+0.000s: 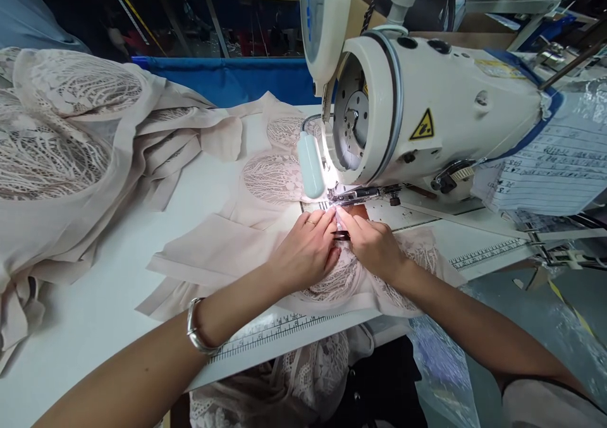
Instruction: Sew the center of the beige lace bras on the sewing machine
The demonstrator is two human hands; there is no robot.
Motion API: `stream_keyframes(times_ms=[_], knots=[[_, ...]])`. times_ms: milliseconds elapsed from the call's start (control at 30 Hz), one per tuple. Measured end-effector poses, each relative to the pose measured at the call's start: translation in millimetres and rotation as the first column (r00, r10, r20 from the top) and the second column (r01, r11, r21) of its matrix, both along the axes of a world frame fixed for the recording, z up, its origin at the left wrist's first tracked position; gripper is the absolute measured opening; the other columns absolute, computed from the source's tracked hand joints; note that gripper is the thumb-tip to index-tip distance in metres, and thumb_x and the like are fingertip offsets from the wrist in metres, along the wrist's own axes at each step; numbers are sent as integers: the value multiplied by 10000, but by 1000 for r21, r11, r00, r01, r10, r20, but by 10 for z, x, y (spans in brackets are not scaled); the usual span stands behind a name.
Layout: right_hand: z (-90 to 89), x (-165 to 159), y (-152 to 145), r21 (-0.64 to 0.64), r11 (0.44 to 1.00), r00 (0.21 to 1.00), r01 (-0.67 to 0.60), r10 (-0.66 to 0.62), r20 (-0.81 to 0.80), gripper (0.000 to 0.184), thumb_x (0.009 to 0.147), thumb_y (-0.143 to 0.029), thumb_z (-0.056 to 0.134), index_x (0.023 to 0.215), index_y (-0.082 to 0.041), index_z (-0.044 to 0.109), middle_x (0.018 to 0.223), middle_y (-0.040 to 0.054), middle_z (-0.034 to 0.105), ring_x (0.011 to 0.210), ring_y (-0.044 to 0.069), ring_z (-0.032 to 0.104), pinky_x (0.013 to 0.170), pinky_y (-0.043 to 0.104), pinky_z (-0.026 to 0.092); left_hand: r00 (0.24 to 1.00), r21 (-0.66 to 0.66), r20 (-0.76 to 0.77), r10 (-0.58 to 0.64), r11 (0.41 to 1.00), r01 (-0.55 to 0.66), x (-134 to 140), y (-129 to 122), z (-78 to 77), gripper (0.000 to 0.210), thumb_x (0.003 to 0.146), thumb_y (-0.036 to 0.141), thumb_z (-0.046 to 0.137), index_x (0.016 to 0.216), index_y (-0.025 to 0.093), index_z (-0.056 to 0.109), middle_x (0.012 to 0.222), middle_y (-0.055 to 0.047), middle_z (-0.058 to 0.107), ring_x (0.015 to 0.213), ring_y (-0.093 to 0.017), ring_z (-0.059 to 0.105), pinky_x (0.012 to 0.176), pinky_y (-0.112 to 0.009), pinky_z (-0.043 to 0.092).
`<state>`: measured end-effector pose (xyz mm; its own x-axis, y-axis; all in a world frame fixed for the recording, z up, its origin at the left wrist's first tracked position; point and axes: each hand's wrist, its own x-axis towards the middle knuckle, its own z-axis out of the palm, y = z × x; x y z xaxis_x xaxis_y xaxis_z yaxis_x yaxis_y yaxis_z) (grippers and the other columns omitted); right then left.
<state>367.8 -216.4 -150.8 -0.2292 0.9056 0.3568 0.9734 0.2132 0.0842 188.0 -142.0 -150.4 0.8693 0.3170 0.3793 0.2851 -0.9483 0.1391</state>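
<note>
Both hands meet just in front of the sewing machine's lit needle area. My left hand (308,248), with a ring and a bracelet, has its fingers bent and closed on a pale pink lace bra piece (271,178). From the right, my right hand (374,241) pinches the same fabric, fingertips almost touching the left ones. A small dark metal tool (341,235) shows between the hands, partly hidden, its kind unclear. The white sewing machine (427,112) stands just beyond, its needle and presser foot mostly lost in glare.
A heap of lace bra pieces (85,131) lies on the left of the white table (128,327). A pale green lamp (310,165) hangs by the needle. Handwritten paper (550,156) is on the machine's right. More lace (303,377) lies below the table edge.
</note>
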Motion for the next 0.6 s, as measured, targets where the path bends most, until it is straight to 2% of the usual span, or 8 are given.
stream_keyframes(times_ms=[300, 500, 600], knots=[[6, -19, 0, -34, 999, 1000, 7, -6, 9, 448, 937, -42, 409, 1312, -60, 652, 742, 60, 656, 627, 171, 602, 558, 291, 471, 1000, -22, -13, 17, 1000, -18, -23, 37, 20, 447, 1004, 324, 447, 1280, 11, 605, 1396, -214, 613, 1241, -349, 548, 1046, -483, 429], [0, -23, 11, -56, 998, 999, 31, -30, 16, 420, 947, -68, 433, 1298, -63, 664, 750, 61, 668, 631, 171, 613, 555, 285, 461, 994, 21, -52, 96, 995, -95, -35, 28, 53, 432, 998, 377, 474, 1284, 82, 607, 1362, -197, 622, 1230, -367, 531, 1024, -534, 388], [24, -35, 10, -71, 997, 999, 38, -37, 6, 442, 944, -52, 421, 1319, -60, 653, 745, 59, 668, 632, 165, 610, 558, 275, 460, 992, 21, -71, 109, 994, -108, -37, 19, 74, 456, 1004, 385, 464, 1306, 68, 592, 1351, -195, 633, 1231, -354, 540, 1049, -529, 362]])
